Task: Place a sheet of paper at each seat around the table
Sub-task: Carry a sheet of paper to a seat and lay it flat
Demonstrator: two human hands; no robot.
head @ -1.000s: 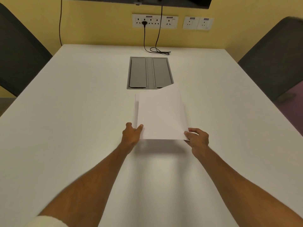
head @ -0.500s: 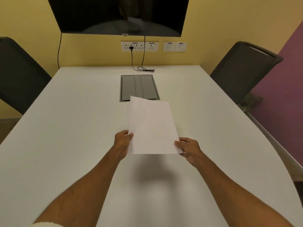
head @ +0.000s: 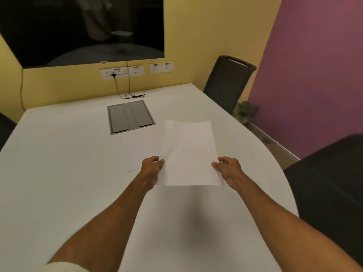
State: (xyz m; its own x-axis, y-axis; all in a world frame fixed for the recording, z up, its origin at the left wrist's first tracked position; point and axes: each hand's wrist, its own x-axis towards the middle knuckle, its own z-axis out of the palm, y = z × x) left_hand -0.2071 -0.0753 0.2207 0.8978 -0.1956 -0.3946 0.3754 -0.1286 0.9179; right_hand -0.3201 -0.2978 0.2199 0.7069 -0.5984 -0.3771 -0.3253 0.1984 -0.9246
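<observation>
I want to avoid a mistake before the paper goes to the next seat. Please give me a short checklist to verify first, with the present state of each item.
1. Left hand has a grip on the held sheet: ok, thumb on its left edge.
2. Right hand has a grip: ok, on its right edge.
3. Held sheet clear of the table: ok, its shadow lies below it.
4. One sheet only in the hands: cannot tell.
5. A sheet already laid: ok, a flat sheet lies near the grey panel.
6. Next seat free: the table before the far chair looks bare, ok.
</observation>
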